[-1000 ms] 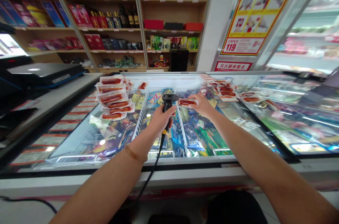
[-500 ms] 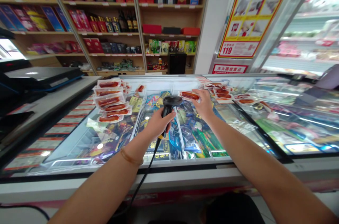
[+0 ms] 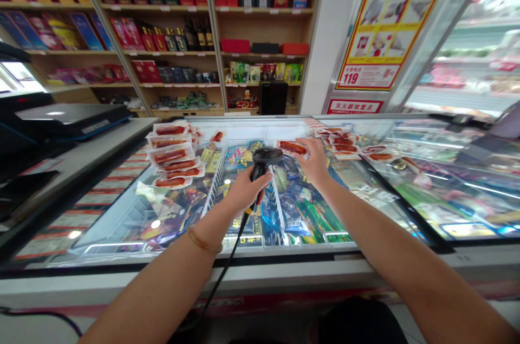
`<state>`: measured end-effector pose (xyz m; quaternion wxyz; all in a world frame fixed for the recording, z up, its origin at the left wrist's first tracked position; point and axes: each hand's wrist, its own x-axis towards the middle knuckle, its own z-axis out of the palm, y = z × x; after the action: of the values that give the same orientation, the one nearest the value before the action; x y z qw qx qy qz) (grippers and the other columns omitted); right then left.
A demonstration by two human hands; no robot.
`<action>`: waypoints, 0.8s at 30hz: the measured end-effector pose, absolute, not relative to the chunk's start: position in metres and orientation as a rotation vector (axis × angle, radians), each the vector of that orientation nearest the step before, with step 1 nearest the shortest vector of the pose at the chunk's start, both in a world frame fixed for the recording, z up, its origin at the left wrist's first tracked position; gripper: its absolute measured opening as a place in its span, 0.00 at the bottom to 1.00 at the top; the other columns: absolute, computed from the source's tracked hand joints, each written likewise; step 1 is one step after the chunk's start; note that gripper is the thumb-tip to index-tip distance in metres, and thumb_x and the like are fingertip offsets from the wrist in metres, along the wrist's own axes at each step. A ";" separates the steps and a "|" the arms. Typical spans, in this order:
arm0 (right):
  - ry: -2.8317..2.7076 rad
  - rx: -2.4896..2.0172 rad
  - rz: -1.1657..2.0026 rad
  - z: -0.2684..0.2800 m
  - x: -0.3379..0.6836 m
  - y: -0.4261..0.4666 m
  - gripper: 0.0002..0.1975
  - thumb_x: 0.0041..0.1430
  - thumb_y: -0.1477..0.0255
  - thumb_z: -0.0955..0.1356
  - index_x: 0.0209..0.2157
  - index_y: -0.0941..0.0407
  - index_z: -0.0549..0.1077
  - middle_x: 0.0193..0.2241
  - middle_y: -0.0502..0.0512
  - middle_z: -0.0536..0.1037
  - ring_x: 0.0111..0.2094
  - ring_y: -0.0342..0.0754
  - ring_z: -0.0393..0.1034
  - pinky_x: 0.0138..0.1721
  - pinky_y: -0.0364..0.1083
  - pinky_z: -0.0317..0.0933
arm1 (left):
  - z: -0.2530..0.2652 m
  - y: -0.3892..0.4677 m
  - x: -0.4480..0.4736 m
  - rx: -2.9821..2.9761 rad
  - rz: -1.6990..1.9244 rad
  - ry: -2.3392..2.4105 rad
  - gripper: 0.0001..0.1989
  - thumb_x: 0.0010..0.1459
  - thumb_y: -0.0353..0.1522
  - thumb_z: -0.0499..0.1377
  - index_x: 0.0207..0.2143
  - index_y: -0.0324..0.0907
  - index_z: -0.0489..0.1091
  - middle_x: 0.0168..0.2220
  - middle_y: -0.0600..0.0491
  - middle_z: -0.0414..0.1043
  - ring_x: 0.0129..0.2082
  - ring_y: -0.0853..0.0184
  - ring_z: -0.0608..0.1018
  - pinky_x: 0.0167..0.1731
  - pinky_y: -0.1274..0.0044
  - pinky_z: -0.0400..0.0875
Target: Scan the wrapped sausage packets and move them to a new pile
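My left hand (image 3: 248,188) is wrapped round the handle of a black barcode scanner (image 3: 266,155), whose cord runs down toward me. Just right of the scanner's head, my right hand (image 3: 312,158) grips the right end of a packaged sausage (image 3: 291,147) in clear plastic. Both hands are above the glass top of a chest freezer (image 3: 244,260). To the left, several packaged sausages (image 3: 173,157) lie overlapping in a column on the glass. Another group of packaged sausages (image 3: 343,142) lies beyond my right hand, and a single pack (image 3: 218,137) sits near the back.
Bagged frozen goods and wire baskets (image 3: 215,176) show through the glass. A flat grey device (image 3: 75,116) stands on the counter at left. Shelves with boxes and bottles (image 3: 162,43) line the back wall. A red and yellow poster (image 3: 382,24) hangs at right.
The whole view has shifted very slightly. Both hands keep their hold on the scanner and the packaged sausage, in nearly the same places.
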<state>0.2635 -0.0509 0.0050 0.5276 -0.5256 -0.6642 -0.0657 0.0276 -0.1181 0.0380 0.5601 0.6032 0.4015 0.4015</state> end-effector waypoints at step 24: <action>-1.824 -0.906 0.135 0.090 0.015 0.031 0.19 0.56 0.75 0.67 0.50 0.54 0.74 0.48 0.59 0.74 0.52 0.53 0.68 0.56 0.52 0.61 | 0.108 -0.139 -0.162 0.855 1.789 1.238 0.21 0.44 0.44 0.67 0.33 0.42 0.63 0.24 0.60 0.68 0.12 0.76 0.67 0.11 0.81 0.60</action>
<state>0.0153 0.0308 0.0904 0.5229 -0.3782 -0.7618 0.0564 -0.1624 -0.1390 0.1081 0.3914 0.3367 0.4872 0.7043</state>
